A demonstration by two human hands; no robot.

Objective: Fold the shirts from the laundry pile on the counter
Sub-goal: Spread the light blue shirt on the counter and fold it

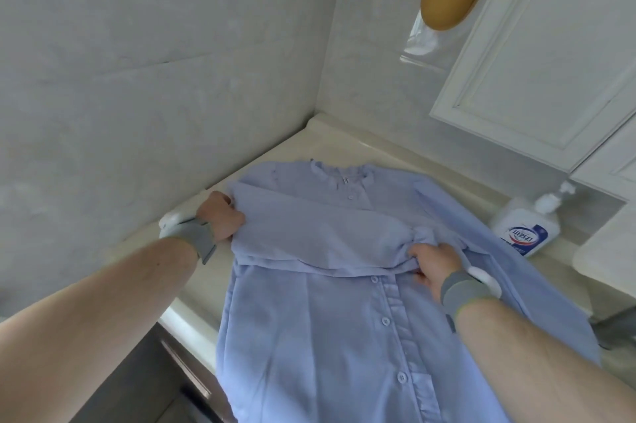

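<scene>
From the head camera, a light blue button-up shirt (344,319) lies front side up on the pale counter (344,143), collar toward the back wall and hem running off the bottom of the view. The shirt's left-side sleeve (309,233) is laid across the chest as a wide band from the shoulder toward the placket. The left hand (220,216) has its fingers curled round the cloth at the shoulder fold. The right hand (433,264) pinches the gathered cuff end of that sleeve just beside the button line, where the fabric bunches into a knot of wrinkles. Both wrists wear grey bands. The other sleeve (509,267) trails along the counter past the right forearm, near a white pump bottle (526,226) with a blue label; whether they touch I cannot tell.

The step in hand looks like the first sleeve fold. To do it well, the right hand should draw the cuff lightly so the band lies flat and the bunching near the placket smooths out, while the left hand keeps the shoulder crease pinned and straight, parallel to the side seam. The sleeve's lower edge should sit level across the chest. The loose far sleeve needs care near the bottle, which could tip if the cloth drags it
</scene>
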